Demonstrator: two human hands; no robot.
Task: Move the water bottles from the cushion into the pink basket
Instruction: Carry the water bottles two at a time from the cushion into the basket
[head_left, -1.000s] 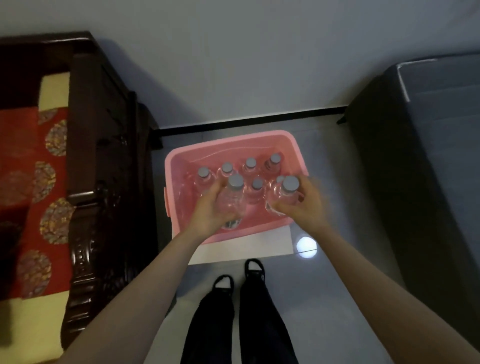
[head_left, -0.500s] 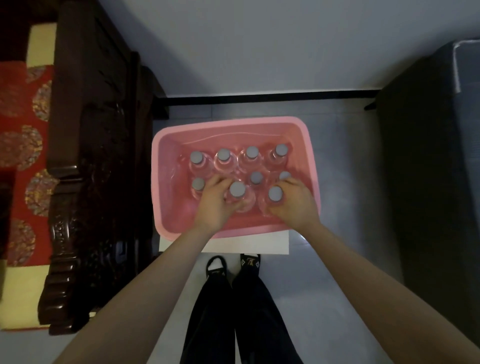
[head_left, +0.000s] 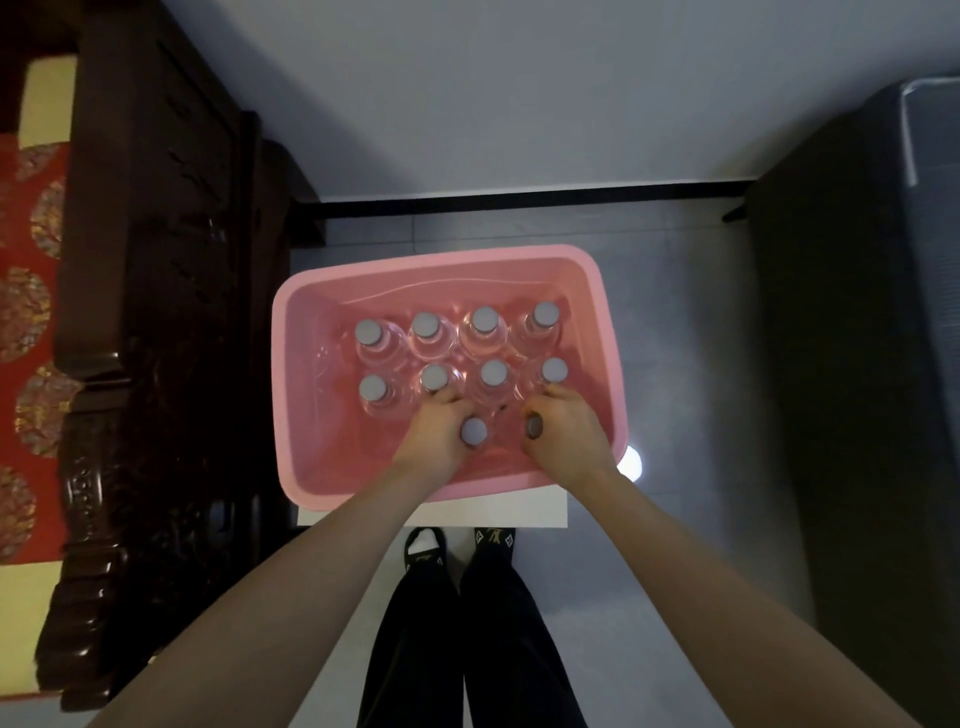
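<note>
The pink basket (head_left: 605, 322) sits on the floor in front of me, on a white sheet. Several clear water bottles with grey caps stand upright inside it in two rows, such as the far-left one (head_left: 369, 333). My left hand (head_left: 434, 434) is wrapped around a bottle (head_left: 474, 431) in the near part of the basket, its cap showing beside my fingers. My right hand (head_left: 563, 434) grips another bottle (head_left: 533, 427), whose cap looks dark in shadow. Both held bottles stand upright low in the basket. The red patterned cushion (head_left: 26, 332) lies at the far left.
A dark carved wooden bench frame (head_left: 156, 312) stands left of the basket. A dark cabinet (head_left: 857, 364) fills the right side. My feet (head_left: 457, 545) and dark trousers are just below the basket. A wall with a black skirting strip (head_left: 519, 200) is behind it.
Both hands have lowered their bottles deeper into the near part of the basket. My view has tilted to look more straight down.
</note>
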